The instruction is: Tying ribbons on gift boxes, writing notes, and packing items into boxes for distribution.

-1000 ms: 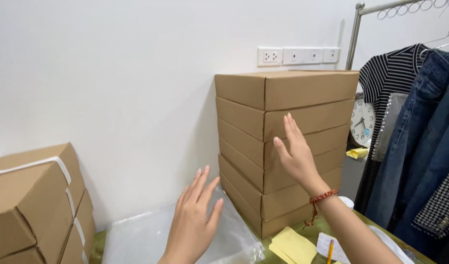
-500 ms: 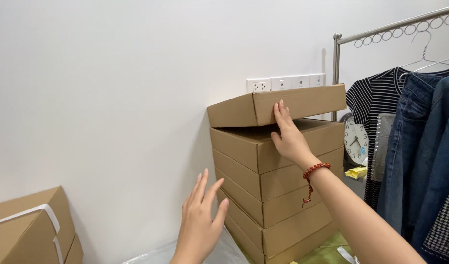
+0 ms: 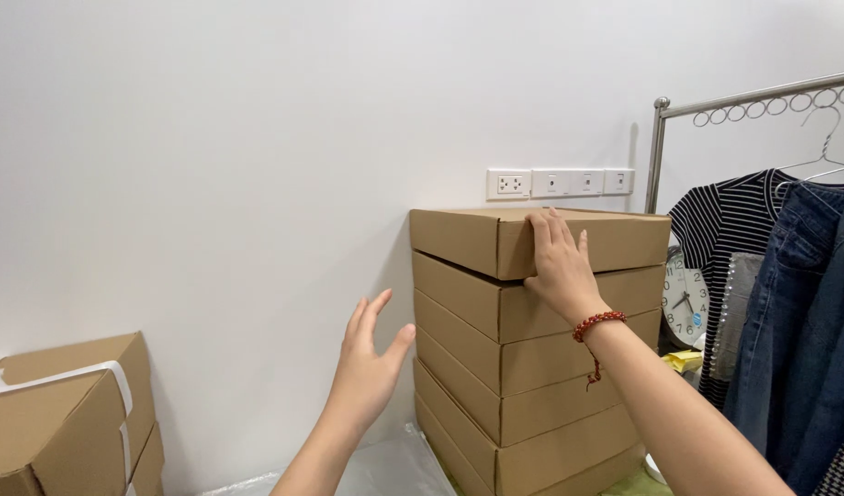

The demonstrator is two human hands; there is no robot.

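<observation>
A stack of several flat brown cardboard boxes (image 3: 532, 386) stands against the white wall. My right hand (image 3: 558, 262), with a red bead bracelet at the wrist, lies flat on the front face of the top box (image 3: 468, 241), fingers reaching up to its upper edge. My left hand (image 3: 367, 367) hovers open in the air to the left of the stack, fingers spread, touching nothing.
Brown cardboard boxes with white tape (image 3: 59, 422) sit at the lower left. A metal clothes rack (image 3: 661, 147) with a striped top and denim garments (image 3: 808, 340) stands right of the stack, with a round clock (image 3: 684, 298) behind. Wall sockets (image 3: 560, 183) are above the stack. Clear plastic (image 3: 394, 468) lies below.
My right hand climbed from the middle boxes to the top box, which lifted at a tilt and now sits level. The view rose and shifted left. My left hand stayed open.
</observation>
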